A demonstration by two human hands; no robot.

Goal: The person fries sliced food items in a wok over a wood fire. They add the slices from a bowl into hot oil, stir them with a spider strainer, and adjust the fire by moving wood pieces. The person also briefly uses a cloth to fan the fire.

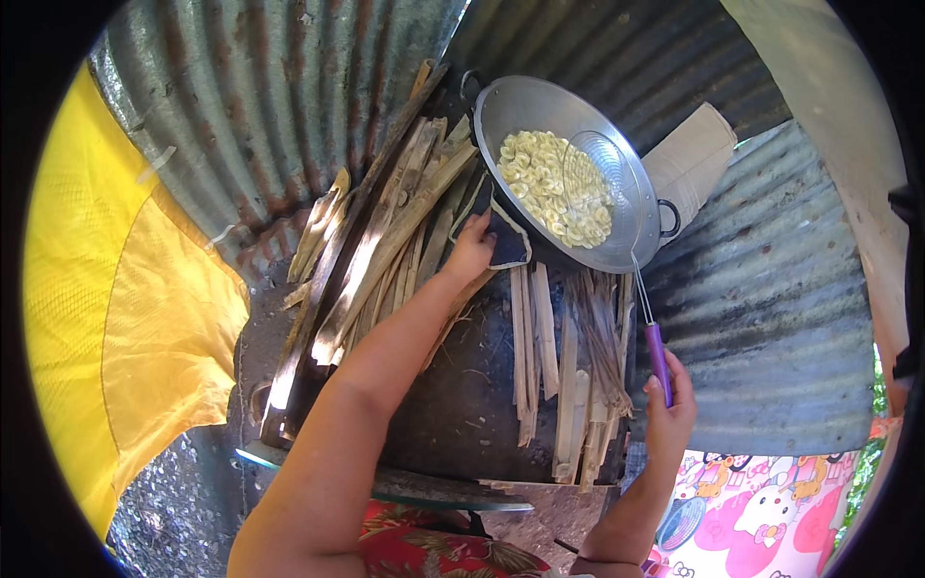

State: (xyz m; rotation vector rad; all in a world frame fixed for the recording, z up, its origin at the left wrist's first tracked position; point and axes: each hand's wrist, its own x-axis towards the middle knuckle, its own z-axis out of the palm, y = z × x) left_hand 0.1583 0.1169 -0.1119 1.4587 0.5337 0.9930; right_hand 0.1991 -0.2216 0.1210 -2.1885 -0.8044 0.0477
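A large metal wok (535,94) with two looped handles holds many pale yellow round slices (542,173), in what looks like clear liquid. My right hand (668,404) grips the purple handle of a wire skimmer (657,361); its round mesh head lies inside the wok, over the slices on the right. My left hand (473,246) is at the wok's near left side, with its fingers on a dark cloth with a pale edge (509,242). How firmly those fingers hold the cloth is hard to see.
Split firewood (397,217) lies left of the wok, and shorter sticks (571,361) lie below it. Corrugated metal sheets (289,94) stand around the back and right. Cardboard (694,159) leans behind the wok. Yellow fabric (144,289) hangs at the left, and a pink patterned cloth (766,506) lies lower right.
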